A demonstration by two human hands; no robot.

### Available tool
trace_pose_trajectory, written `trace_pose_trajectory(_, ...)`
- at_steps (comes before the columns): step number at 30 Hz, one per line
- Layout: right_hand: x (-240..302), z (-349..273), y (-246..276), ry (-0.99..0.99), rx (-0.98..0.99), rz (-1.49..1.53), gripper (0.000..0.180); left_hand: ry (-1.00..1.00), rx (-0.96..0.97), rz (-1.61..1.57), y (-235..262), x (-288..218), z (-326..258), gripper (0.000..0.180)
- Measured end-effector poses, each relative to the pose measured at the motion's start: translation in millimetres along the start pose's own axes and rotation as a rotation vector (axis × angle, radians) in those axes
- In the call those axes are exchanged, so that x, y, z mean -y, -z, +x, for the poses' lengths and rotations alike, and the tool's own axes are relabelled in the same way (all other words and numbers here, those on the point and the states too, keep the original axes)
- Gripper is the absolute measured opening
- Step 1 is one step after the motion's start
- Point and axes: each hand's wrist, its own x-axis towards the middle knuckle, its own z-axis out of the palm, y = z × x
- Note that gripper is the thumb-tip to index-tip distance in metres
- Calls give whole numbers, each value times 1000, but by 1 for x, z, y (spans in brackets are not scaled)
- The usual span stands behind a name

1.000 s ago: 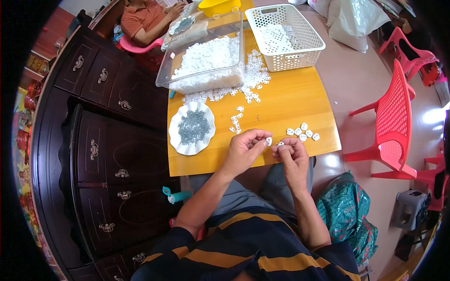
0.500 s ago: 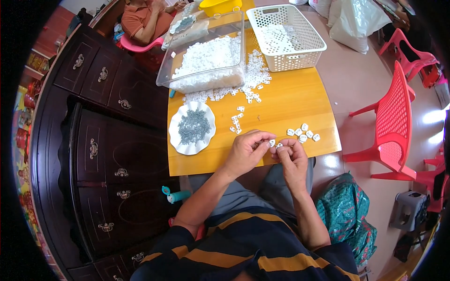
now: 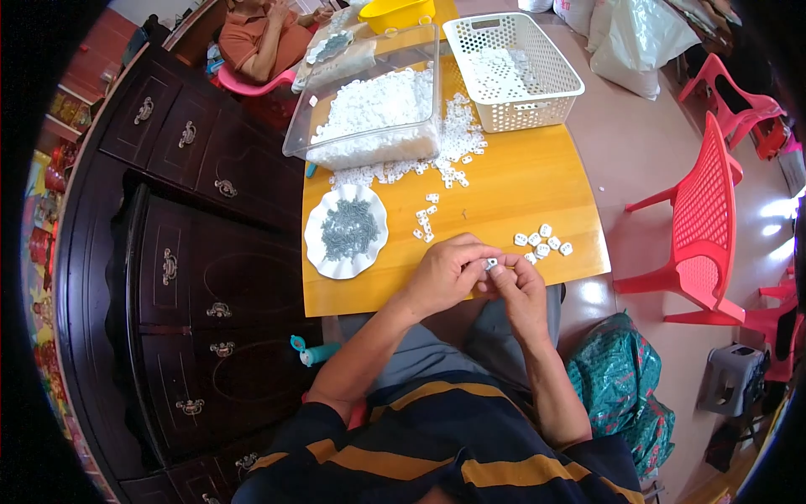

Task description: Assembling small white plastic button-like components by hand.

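Note:
My left hand (image 3: 443, 270) and my right hand (image 3: 519, 292) meet over the near edge of the table, fingertips pinched together. Between them shows a small white plastic piece (image 3: 492, 264) with a dark hole; the fingers cover most of it. Just right of my hands lies a loose group of rounded white pieces (image 3: 542, 250) with dark holes. Beyond my left hand, several smaller flat white pieces (image 3: 423, 224) form a short row. To the left, a white wavy-edged plate (image 3: 315, 252) bears a heap of thin grey metal pins or screws (image 3: 349, 228).
A clear plastic bin (image 3: 294, 134) full of white pieces stands at the back, with more pieces spilled beside it. Right of it is a white perforated basket (image 3: 525, 118). Dark wooden cabinets (image 3: 227, 260) line the left; a red chair (image 3: 705, 210) stands right. Another person (image 3: 260, 42) sits at the far left.
My hands have come closer together. Two white pieces showed apart at the fingertips before; now one shows, pressed between both hands.

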Motion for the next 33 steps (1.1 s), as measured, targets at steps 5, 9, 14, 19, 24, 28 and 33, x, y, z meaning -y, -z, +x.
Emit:
trace_pose_trajectory(5,-2,3,5,-37,13,78,13,-64,-10,165,-2,-15,-1,28)
trace_pose_trajectory(9,3,2,-1,-47,-64,106,13,-207,-167,481,-13,-23,-2,38)
trace_pose_trajectory(14,2,0,0,-50,-81,186,12,-243,-182,559,-20,-16,-1,32)
trace_pose_trajectory(19,0,0,4,-126,-107,286,16,-262,-162,561,-19,-12,0,30)
trace_pose_trajectory(24,-4,1,8,-167,-114,268,20,-269,-102,567,-16,-8,-1,29)
trace_pose_trajectory(28,-6,1,8,-159,-127,231,20,-265,-73,565,-13,-8,0,29)
trace_pose_trajectory(33,-4,1,6,-136,-151,197,22,-288,-79,538,-16,-2,2,30)
